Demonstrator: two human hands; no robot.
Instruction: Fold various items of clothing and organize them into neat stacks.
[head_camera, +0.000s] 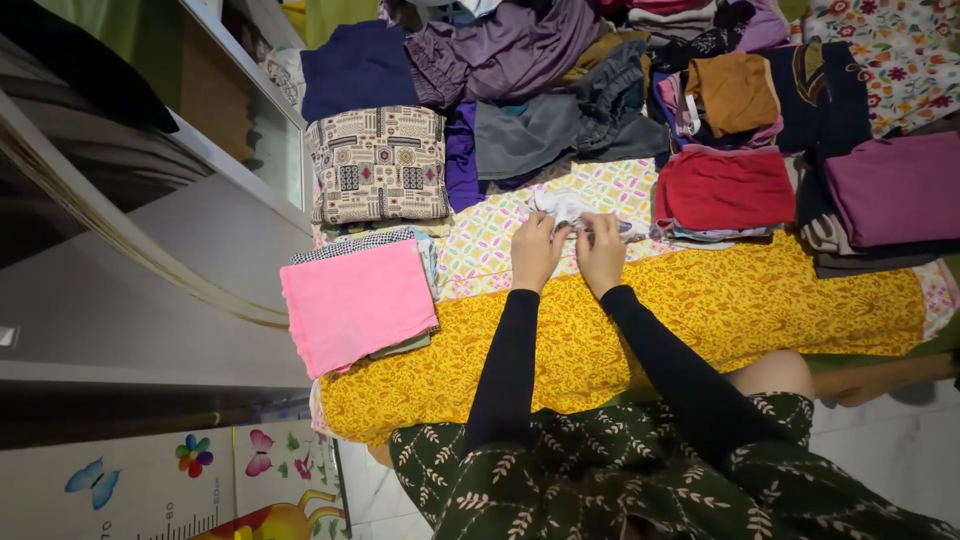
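Observation:
My left hand (537, 250) and my right hand (601, 250) rest side by side at the far edge of a yellow patterned cloth (700, 300) spread in front of me. Both hands pinch a small white crumpled garment (570, 207) that lies on a pale floral sheet (490, 235). Black sleeves cover both arms. My lap, in a dark green leaf-print skirt (600, 470), fills the lower part of the view.
A folded pink cloth (355, 300) sits to the left on a small stack. Beyond it lie a beige patterned folded piece (378, 163), a red folded pile (725, 187), a magenta one (895, 188) and loose purple and grey clothes (540, 90). A glass-fronted cabinet (150, 200) stands left.

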